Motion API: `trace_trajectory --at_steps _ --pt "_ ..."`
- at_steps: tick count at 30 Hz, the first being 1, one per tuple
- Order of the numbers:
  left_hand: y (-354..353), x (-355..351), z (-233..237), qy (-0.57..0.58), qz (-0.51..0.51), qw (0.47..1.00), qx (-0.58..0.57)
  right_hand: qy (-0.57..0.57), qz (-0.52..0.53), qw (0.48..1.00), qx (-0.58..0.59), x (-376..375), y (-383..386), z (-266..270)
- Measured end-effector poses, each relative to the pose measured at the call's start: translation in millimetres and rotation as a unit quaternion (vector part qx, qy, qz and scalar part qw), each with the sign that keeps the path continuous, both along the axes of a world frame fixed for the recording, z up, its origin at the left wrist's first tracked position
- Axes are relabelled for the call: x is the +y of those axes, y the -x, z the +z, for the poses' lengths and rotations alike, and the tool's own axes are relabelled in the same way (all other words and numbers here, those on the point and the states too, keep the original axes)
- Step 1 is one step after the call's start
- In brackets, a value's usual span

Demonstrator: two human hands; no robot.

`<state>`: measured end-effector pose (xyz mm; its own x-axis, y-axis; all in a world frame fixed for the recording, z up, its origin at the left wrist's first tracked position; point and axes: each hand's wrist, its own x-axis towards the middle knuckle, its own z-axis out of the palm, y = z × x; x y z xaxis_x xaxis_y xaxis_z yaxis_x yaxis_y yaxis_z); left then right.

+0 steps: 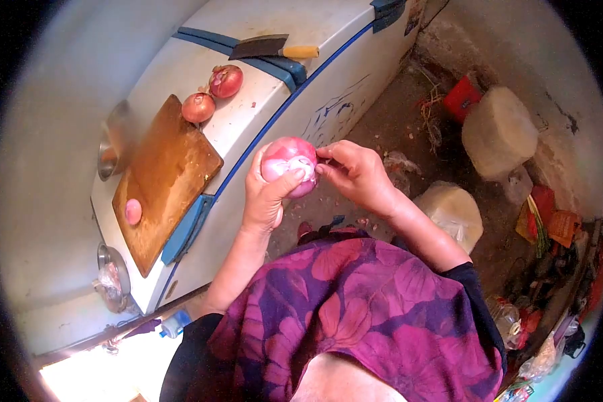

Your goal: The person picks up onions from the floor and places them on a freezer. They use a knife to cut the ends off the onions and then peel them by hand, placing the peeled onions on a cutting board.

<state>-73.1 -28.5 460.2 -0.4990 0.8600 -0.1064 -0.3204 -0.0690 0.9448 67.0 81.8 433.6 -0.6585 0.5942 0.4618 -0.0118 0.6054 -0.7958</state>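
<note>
My left hand (266, 197) is wrapped round a partly peeled red onion (288, 151), its thumb lying over the pale end. At the onion's right side, the thumb and forefinger of my right hand (356, 173) pinch its edge; whatever thin layer is between them is too small to make out. Both hands are in front of the white chest's side. On the chest top, a wooden cutting board (171, 161) bears a small pink onion piece (133, 212). Just past the board sit two unpeeled red onions, one nearer (198, 108) and one farther (226, 81).
A cleaver (260, 47) with a wooden handle lies across a blue strip on the white chest (261, 87). Beside the board stands a metal bowl (107, 154). On the floor to the right are two large pale bundles, one far (499, 134) and one near (451, 216).
</note>
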Motion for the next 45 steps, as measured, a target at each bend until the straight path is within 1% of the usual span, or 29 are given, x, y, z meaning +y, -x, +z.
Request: trace_trajectory --at_steps 3,9,12,18,21,22,24,25,28,30,31,32,34,35,36,37,38,41,43,45 --pt "-4 -1 3 -0.006 0.005 0.999 0.033 -0.081 -0.031 0.996 -0.017 -7 2 5" --pt "-13 -5 0 0.016 0.009 0.998 0.063 -0.177 -0.047 0.982 -0.055 -7 0 -6" --pt "-14 -3 0 0.021 0.013 0.998 0.049 -0.145 -0.065 0.987 -0.038 -7 1 -3" --pt "-9 -1 0 0.007 -0.006 1.0 0.018 0.043 -0.067 0.997 0.008 -8 1 0" --pt "-11 -3 3 0.012 -0.006 1.0 -0.007 0.092 -0.094 0.991 0.008 -8 2 -4" --pt "-12 -4 5 0.015 -0.006 1.0 -0.015 0.101 -0.114 0.988 0.02 -3 4 -12" --pt "-10 -10 9 0.002 -0.055 0.998 -0.041 0.225 -0.118 0.967 -0.026 14 -1 -27" --pt "-8 -12 11 -0.005 -0.078 0.995 -0.054 0.221 -0.102 0.968 -0.065 17 -4 -32" --pt "-1 -11 5 -0.01 -0.095 0.99 -0.105 0.157 -0.123 0.977 -0.07 16 -5 -34" --pt "1 -12 1 -0.018 -0.095 0.985 -0.144 0.114 -0.163 0.976 -0.084 25 -6 -41" --pt "2 -14 0 -0.021 -0.095 0.982 -0.164 0.07 -0.19 0.972 -0.12 35 -8 -51" --pt "3 -15 1 -0.025 -0.101 0.98 -0.173 0.056 -0.209 0.965 -0.148 42 -12 -57" --pt "4 -17 5 -0.036 -0.108 0.975 -0.189 0.034 -0.234 0.963 -0.131 52 -18 -67" --pt "5 -16 3 -0.03 -0.106 0.981 -0.158 0.015 -0.225 0.957 -0.184 58 -21 -69" --pt "6 -13 0 -0.024 -0.104 0.986 -0.127 0.019 -0.198 0.931 -0.305 60 -26 -56" --pt "6 -11 -2 -0.016 -0.102 0.99 -0.097 -0.024 -0.209 0.927 -0.312 65 -28 -65" --pt "7 -12 -2 -0.012 -0.108 0.989 -0.095 -0.067 -0.22 0.92 -0.319 69 -29 -73" --pt "8 -12 1 -0.003 -0.116 0.99 -0.082 -0.106 -0.16 0.964 -0.183 67 -27 -59" --pt "3 -12 7 0.001 -0.11 0.992 -0.06 -0.013 -0.075 0.987 -0.143 53 -19 -31" --pt "-1 -10 12 0.01 -0.093 0.993 -0.066 0.061 -0.006 0.994 -0.095 31 -14 10"
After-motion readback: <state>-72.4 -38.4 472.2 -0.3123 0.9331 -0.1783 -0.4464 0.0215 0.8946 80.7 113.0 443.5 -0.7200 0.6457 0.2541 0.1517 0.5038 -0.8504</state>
